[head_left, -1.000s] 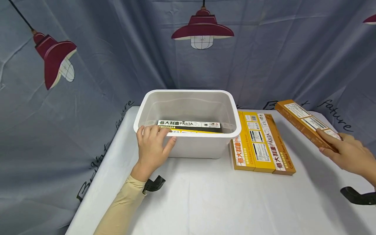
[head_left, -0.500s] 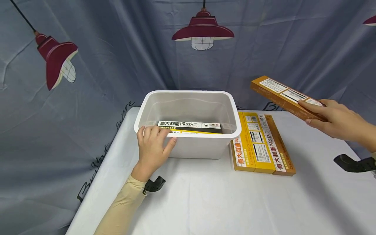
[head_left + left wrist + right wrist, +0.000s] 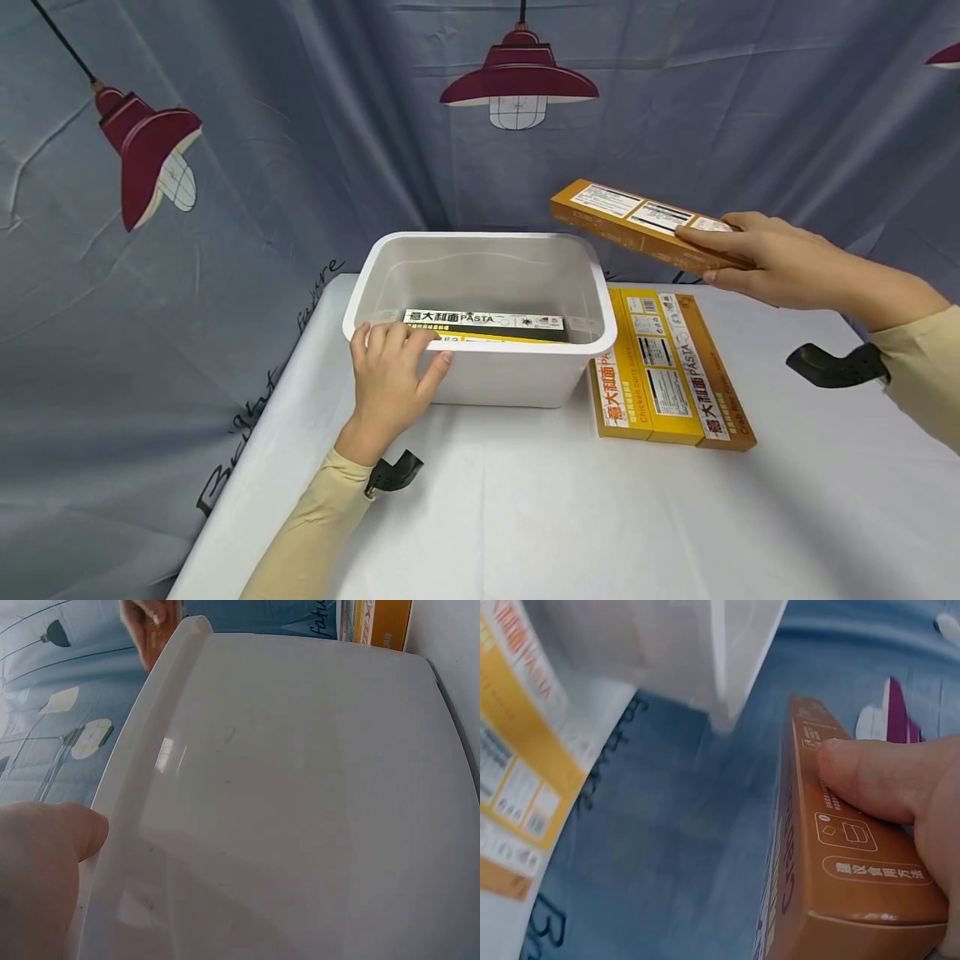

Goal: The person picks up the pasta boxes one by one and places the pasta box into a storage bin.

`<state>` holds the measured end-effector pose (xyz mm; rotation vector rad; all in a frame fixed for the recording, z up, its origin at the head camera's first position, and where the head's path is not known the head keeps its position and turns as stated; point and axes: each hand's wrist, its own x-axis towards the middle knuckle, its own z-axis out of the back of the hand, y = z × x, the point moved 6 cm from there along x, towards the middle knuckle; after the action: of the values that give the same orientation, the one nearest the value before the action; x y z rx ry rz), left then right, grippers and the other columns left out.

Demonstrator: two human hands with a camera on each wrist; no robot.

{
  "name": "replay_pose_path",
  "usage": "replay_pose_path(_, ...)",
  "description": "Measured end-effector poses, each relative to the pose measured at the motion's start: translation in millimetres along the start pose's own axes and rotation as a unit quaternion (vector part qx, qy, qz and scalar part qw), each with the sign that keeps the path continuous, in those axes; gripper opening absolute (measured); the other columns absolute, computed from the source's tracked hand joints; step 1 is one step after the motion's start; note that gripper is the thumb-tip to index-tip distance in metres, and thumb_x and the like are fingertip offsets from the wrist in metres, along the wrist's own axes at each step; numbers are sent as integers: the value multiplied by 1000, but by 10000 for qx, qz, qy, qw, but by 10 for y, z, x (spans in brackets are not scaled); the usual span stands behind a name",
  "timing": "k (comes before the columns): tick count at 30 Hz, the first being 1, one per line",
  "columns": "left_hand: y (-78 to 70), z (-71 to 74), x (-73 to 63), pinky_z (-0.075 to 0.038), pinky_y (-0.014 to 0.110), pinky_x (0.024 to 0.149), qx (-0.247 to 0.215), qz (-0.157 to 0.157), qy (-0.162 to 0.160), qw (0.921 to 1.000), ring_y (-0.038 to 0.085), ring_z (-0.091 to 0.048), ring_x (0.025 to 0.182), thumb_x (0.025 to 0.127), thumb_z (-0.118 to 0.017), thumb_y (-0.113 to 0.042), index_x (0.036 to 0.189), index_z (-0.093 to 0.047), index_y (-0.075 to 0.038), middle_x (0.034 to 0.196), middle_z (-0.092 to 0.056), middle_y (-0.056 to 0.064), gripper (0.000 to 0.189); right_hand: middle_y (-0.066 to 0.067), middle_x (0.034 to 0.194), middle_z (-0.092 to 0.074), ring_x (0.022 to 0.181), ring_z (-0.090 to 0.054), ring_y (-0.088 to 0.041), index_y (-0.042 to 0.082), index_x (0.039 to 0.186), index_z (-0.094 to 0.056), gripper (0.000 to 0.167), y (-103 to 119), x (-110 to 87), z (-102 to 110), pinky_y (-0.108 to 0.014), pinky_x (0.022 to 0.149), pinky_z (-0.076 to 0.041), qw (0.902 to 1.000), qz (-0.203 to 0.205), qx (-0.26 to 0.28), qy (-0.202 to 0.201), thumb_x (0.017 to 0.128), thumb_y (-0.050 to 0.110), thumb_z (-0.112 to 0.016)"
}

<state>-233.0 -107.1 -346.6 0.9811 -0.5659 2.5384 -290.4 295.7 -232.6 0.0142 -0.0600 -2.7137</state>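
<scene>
A white plastic bin (image 3: 502, 375) stands on the table, with a black-and-yellow pasta box (image 3: 483, 320) lying inside near its front wall. My left hand (image 3: 390, 375) holds the bin's front rim at the left corner, fingers hooked over the edge and thumb outside. In the left wrist view the thumb (image 3: 82, 829) lies against the rim. My right hand (image 3: 772, 258) grips one end of a brown pasta box (image 3: 637, 221), held in the air above and right of the bin's back corner, its free end pointing left. The right wrist view shows the thumb on the box's brown side (image 3: 832, 817).
To the right of the bin several pasta boxes (image 3: 660, 367) lie side by side, yellow ones and a brown one, close against the bin. The white-covered table (image 3: 525, 500) ends at a grey-blue curtain (image 3: 300, 150) printed with red lamps.
My right hand has carried the brown pasta box up and leftward from beyond the row of boxes toward the bin. My left hand has stayed on the rim.
</scene>
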Motion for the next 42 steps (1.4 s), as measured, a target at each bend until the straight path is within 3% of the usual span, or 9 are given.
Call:
replay_pose_path(8,7,4,-2,-29,67,108,17,-14,-37,10000,39,-55,103,92,-63,-41,105,-71,-8,98,-65,14,36,-23,141,-50,109,-51,-34,27,157,-39,63,509,361,48,-45,75,-42,9987,471,33,187,100,25,-64)
replay_pose_path(14,10,-11,2,-29,67,109,-53,15,49,10000,39,-55,104,93,-63,-40,104,-71,-8,97,-65,14,35,-25,150,-47,123,-53,-42,30,155,-43,61,815,587,27,-57,86,-48,9958,850,141,298,98,24,-65)
replay_pose_path(19,11,-8,7,-29,67,109,-28,0,54,10000,39,-55,104,93,-62,-41,104,-71,-8,98,-65,14,36,-28,154,-44,133,-49,-48,29,153,-47,59,1023,760,-9,-67,96,-45,9920,1180,197,396,98,24,-66)
replay_pose_path(27,16,-13,1,-29,67,109,9,15,56,10000,39,-55,104,93,-63,-41,105,-72,-8,99,-66,14,35,-26,156,-42,141,-43,-48,28,152,-50,58,1284,999,-61,-67,108,-38,9871,1447,451,511,97,20,-67)
replay_pose_path(36,-5,-29,7,-30,65,108,1,-46,78,10000,38,-55,104,94,-62,-39,102,-70,-8,98,-65,14,34,-23,153,-49,139,-48,-45,29,146,-57,56,1478,1209,-274,-65,104,-44,9840,1606,217,738,94,18,-71)
replay_pose_path(42,16,-26,5,-29,65,108,43,-9,93,9999,38,-55,102,94,-60,-41,104,-70,-8,99,-65,14,36,-11,140,-62,111,-64,-30,33,140,-63,53,1631,1338,-404,-50,85,-50,9791,1854,-45,832,90,17,-72)
